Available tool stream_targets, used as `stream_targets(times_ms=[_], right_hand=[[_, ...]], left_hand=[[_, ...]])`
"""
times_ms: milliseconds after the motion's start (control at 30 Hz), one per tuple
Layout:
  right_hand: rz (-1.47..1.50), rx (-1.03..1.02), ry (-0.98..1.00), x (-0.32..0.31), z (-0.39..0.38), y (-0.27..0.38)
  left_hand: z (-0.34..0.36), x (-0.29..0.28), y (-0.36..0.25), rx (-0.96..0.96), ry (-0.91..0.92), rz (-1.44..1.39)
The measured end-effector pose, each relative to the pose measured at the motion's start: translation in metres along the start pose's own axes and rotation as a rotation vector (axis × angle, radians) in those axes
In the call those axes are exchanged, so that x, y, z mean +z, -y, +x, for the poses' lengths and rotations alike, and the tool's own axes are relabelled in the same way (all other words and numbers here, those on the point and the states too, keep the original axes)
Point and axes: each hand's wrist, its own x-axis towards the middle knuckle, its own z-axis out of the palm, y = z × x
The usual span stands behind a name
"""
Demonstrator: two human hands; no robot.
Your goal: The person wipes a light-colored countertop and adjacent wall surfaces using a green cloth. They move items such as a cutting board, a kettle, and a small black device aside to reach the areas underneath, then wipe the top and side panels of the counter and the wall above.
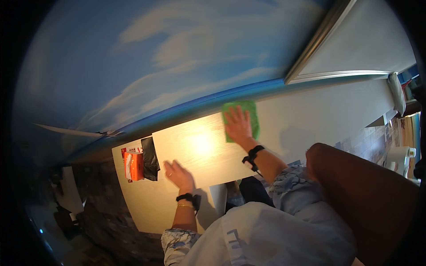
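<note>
My right hand (239, 124) lies flat with fingers spread on a green cloth (254, 116), pressing it onto a long pale tabletop (284, 133) near the wall side. To the left, my left hand (179, 175) is open with fingers stretched out, empty, by the tabletop's near left corner. Whether it touches the surface I cannot tell. Beyond that hand, an orange tissue box (134, 166) with a white tissue showing stands beside a crumpled black bag or sheet (150, 158). Both rest on a pale surface (142, 206) at the left.
A wall painted as blue sky with clouds (177, 57) runs along the far edge. A white framed panel (359, 44) leans over the far right. A brown rounded shape (364, 199) fills the lower right. A whitish bundle (396, 94) sits at the tabletop's right end.
</note>
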Motion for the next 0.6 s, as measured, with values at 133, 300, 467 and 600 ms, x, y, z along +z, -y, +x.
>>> stream_targets(times_ms=[133,300,467,600], right_hand=[[0.124,-0.164,-0.008,-0.004,0.001,0.0],[-0.013,0.061,-0.213,-0.002,0.009,-0.123],[-0.194,0.41,-0.186,-0.016,-0.014,-0.231],[-0.225,0.432,-0.142,-0.015,-0.032,-0.182]], left_hand=[[0.0,0.031,-0.114,0.282,0.019,-0.127],[-0.004,0.04,-0.162,0.277,0.091,-0.026],[-0.006,0.044,-0.159,0.276,0.081,-0.028],[-0.007,0.045,-0.158,0.27,0.099,-0.012]])
